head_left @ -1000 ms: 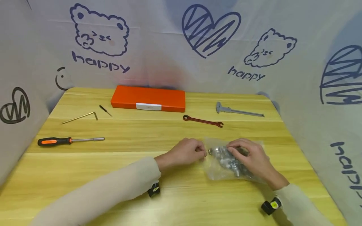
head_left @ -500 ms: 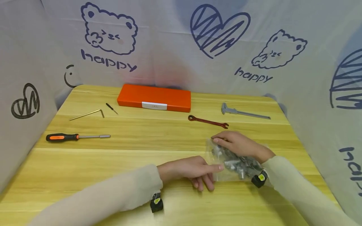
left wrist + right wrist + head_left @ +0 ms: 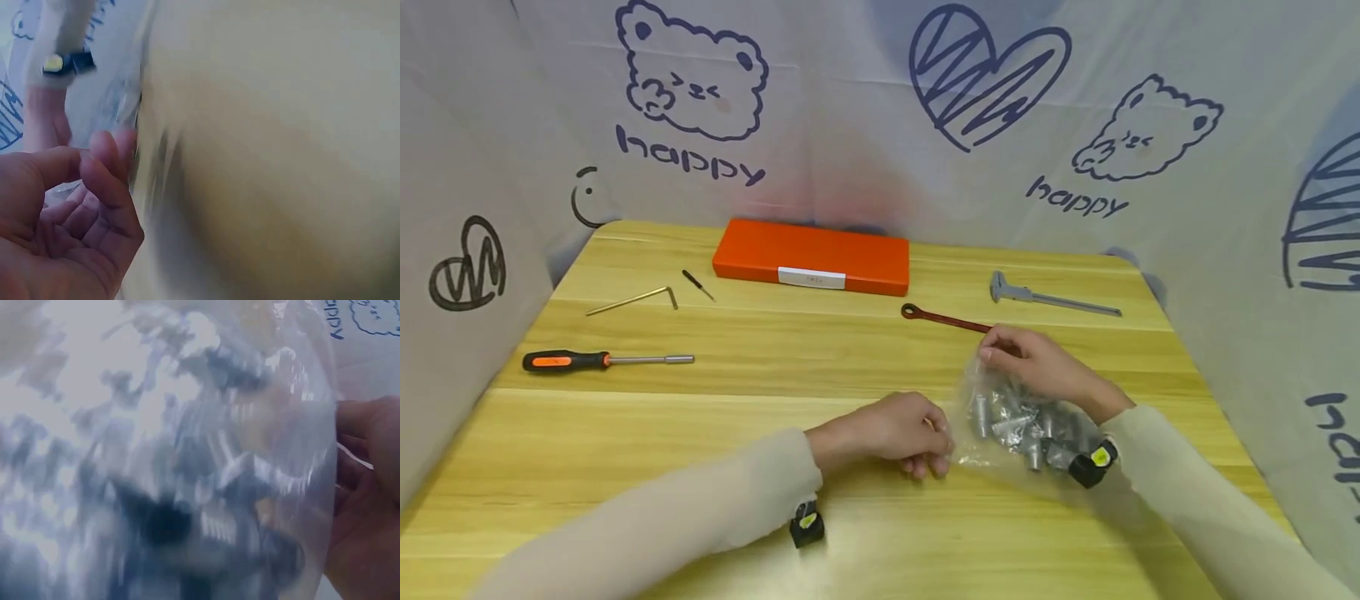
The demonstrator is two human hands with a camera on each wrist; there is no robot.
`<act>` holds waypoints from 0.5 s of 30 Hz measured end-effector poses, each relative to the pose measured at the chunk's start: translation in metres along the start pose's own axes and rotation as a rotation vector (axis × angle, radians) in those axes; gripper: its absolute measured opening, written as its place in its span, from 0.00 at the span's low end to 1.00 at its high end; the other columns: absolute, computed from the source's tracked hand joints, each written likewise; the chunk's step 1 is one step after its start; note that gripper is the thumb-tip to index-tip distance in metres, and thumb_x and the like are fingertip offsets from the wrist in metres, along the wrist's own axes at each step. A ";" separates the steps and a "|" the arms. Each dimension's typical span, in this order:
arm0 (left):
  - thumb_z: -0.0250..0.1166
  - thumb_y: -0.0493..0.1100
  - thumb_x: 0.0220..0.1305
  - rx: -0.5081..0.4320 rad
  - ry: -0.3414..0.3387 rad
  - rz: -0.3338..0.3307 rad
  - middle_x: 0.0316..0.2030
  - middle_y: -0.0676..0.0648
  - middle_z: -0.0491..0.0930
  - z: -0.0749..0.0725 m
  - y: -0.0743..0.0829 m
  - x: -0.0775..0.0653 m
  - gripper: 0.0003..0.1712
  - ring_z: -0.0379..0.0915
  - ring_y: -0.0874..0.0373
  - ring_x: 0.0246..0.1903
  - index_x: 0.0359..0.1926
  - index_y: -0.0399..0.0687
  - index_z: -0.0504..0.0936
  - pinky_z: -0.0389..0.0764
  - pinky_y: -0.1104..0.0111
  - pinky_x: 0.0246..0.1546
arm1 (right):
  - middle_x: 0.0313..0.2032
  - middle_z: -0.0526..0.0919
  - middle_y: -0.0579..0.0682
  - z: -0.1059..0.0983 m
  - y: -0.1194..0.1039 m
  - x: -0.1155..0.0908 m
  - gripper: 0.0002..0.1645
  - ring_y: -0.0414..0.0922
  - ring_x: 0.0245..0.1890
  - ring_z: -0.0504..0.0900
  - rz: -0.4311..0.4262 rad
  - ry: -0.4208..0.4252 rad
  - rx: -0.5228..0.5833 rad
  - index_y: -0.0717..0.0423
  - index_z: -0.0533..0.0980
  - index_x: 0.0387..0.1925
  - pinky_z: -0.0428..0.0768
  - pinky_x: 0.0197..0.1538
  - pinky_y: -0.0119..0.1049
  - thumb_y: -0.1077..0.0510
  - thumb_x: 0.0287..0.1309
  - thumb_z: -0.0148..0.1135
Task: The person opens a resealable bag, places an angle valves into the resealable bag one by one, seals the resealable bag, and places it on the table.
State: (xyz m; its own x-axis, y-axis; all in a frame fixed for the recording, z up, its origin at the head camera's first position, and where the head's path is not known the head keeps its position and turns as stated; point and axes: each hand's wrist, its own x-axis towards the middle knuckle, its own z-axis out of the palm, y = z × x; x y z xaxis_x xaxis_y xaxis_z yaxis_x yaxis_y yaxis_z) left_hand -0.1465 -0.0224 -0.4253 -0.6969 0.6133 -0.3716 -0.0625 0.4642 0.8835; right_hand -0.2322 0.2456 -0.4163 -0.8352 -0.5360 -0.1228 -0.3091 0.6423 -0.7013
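Note:
A clear plastic bag (image 3: pixel 1000 446) of several metal sockets (image 3: pixel 1033 450) is raised at its far edge on the right of the table in the head view. My right hand (image 3: pixel 1037 367) pinches that far edge between thumb and fingers. At the bag's left edge, my left hand (image 3: pixel 902 437) has curled fingers. In the left wrist view, thumb and forefinger of the left hand (image 3: pixel 75 219) come together at the plastic. The bag (image 3: pixel 300 425) fills much of the right wrist view, blurred, with the right hand (image 3: pixel 369 481) beside it.
A red combination wrench (image 3: pixel 943 319) lies behind the bag, one end hidden by the right hand. A grey caliper (image 3: pixel 1052 298) and an orange case (image 3: pixel 812 254) are farther back. On the left lie an orange-black screwdriver (image 3: pixel 568 361), a brass hex key (image 3: pixel 634 300) and a small black screwdriver (image 3: pixel 697 284).
My right hand has shifted from the middle of the bag to its far edge and lifted that edge. My left hand opened out, then curled again at the bag's left edge.

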 end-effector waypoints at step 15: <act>0.60 0.43 0.84 0.474 0.430 0.209 0.46 0.47 0.90 -0.082 0.014 -0.041 0.08 0.84 0.63 0.30 0.50 0.46 0.84 0.83 0.66 0.33 | 0.42 0.91 0.43 -0.018 -0.035 -0.030 0.15 0.42 0.42 0.89 -0.093 0.366 0.203 0.61 0.84 0.53 0.88 0.50 0.30 0.54 0.82 0.61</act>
State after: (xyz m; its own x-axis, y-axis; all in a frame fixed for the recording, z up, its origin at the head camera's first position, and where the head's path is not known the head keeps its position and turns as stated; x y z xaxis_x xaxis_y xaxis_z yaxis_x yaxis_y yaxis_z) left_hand -0.1773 -0.0939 -0.3746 -0.8889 0.4574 0.0270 0.3567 0.6537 0.6674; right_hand -0.2043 0.2489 -0.3756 -0.9255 -0.3337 0.1791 -0.3257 0.4602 -0.8259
